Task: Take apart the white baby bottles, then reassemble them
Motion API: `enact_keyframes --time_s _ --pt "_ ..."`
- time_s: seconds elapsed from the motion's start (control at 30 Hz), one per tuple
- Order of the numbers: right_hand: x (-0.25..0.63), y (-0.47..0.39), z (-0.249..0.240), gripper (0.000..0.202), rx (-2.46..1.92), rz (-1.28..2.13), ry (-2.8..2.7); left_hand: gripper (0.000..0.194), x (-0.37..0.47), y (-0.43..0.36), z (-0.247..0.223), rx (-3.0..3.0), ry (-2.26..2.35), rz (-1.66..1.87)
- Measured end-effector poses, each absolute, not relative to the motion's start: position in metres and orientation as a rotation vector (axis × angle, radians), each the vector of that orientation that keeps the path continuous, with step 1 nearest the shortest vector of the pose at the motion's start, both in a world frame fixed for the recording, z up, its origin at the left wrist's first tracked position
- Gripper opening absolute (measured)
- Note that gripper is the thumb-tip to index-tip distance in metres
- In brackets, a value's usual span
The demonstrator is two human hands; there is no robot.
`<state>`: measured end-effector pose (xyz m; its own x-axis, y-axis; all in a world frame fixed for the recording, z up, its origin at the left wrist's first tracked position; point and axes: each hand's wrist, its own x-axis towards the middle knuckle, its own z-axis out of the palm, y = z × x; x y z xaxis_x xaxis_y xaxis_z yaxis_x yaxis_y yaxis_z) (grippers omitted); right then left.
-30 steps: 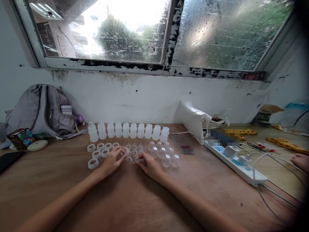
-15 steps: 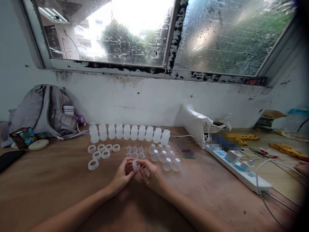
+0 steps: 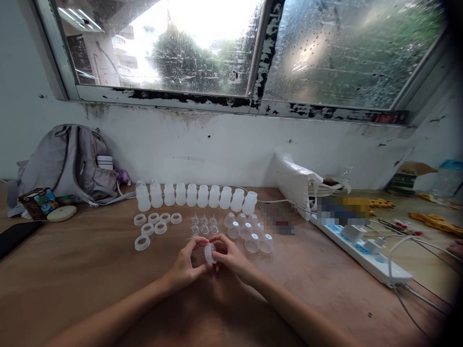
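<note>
In front of my chest, both hands hold a translucent white bottle collar ring (image 3: 209, 254) tipped on its side. My left hand (image 3: 184, 262) curves around its left side, with thumb and fingertips at the rim. My right hand (image 3: 231, 258) grips the right side, thumb pressed against the ring's opening. Whether a teat sits inside the ring is hidden by the fingers. Just beyond my hands stand several clear bottle teats (image 3: 204, 220). More collar rings (image 3: 142, 242) lie to the left, and several clear domed caps (image 3: 251, 243) stand to the right.
A row of frosted baby bottles (image 3: 191, 195) stands at the back; the two leftmost have clear tops. A grey backpack (image 3: 68, 164) and a black phone (image 3: 18, 237) are at left. On the right lie a white power strip (image 3: 361, 253) with cables, a white bag (image 3: 294, 180) and another person's hand (image 3: 454, 248).
The collar ring has turned and shifted slightly right between my hands. My left hand's grip has opened wider around it, and my right thumb has moved onto the ring's opening.
</note>
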<state>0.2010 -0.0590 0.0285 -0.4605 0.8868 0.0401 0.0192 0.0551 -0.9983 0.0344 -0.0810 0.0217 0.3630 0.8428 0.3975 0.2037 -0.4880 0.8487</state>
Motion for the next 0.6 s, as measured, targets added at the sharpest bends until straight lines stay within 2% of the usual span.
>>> enact_keyframes --time_s 0.1,0.3,0.6 --pt "0.1993 -0.0581 0.0262 0.026 -0.905 1.708 -1.502 0.041 0.0345 -0.0826 0.0218 2.033 0.93 1.119" --pt "0.1964 -0.0594 0.0239 0.02 -0.959 1.702 -1.455 0.041 0.035 -0.0811 0.0198 2.218 0.937 1.127" --pt "0.1964 -0.0648 0.0269 0.028 -1.038 1.788 -1.511 0.044 0.0336 -0.0806 0.0139 2.385 0.741 1.17"
